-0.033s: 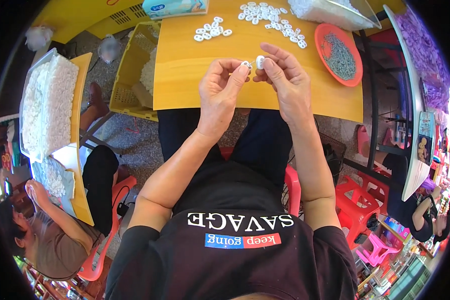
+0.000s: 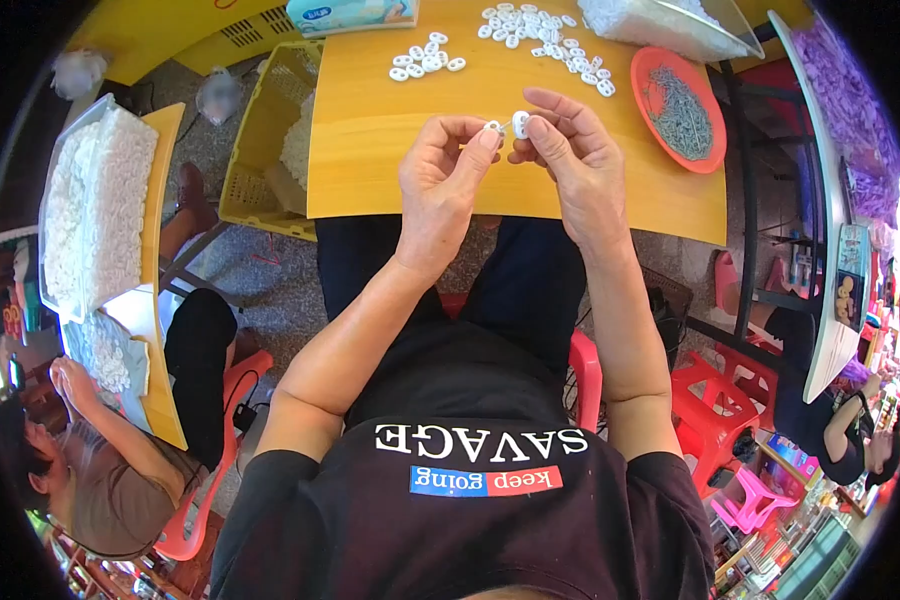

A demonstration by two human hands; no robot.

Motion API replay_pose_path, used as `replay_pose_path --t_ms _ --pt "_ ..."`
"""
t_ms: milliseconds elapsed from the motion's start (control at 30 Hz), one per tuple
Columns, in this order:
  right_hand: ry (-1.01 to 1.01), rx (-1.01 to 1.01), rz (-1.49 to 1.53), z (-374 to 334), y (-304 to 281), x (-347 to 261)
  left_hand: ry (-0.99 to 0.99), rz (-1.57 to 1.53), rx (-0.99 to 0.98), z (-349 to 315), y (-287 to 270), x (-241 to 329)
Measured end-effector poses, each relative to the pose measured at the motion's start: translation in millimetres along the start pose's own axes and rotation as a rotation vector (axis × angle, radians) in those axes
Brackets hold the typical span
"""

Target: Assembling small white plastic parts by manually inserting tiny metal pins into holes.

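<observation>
Small white oval plastic piece, upright, above yellow table, tiny white ring just beside

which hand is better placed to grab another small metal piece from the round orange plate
Right, probably. The round orange plate of small grey metal pieces sits on the right side of the yellow table, just beyond the right hand. The left hand would have to cross over. Both hands currently pinch small white plastic pieces.

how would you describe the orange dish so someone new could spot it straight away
Start at the yellow table in front of the seated person and go to its right edge, beyond the right hand. The orange dish lies there, flat, round and shallow. Unlike the loose white rings beside it, it holds a heap of small grey metal pieces.
</observation>
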State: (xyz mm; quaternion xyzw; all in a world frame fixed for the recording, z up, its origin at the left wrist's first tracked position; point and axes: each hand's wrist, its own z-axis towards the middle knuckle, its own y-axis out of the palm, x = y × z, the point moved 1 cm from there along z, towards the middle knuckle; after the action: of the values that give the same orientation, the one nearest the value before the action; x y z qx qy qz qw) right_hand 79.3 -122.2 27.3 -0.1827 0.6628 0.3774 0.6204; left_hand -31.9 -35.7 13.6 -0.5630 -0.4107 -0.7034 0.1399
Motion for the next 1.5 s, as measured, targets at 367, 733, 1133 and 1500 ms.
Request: replay_pose_path --t_ms 367,733,1133,1500 --pt "-0.121 -0.041 -0.26 2.0 -0.4 -11.9 -0.093 0.062 -0.027 -2.2 -1.3 4.2" --pt "-0.411 0.002 -0.57 2.7 6.7 -8.0 -0.137 0.06 0.007 -1.4 2.8 9.1" --pt "-0.155 0.087 -0.294 -5.3 16.6 3.8 -0.15 0.011 0.002 0.6 -2.1 4.1" --pt "0.196 -0.083 0.4 -11.1 28.6 -3.7 0.071 -0.011 -0.271 -0.7 -9.4 0.3"
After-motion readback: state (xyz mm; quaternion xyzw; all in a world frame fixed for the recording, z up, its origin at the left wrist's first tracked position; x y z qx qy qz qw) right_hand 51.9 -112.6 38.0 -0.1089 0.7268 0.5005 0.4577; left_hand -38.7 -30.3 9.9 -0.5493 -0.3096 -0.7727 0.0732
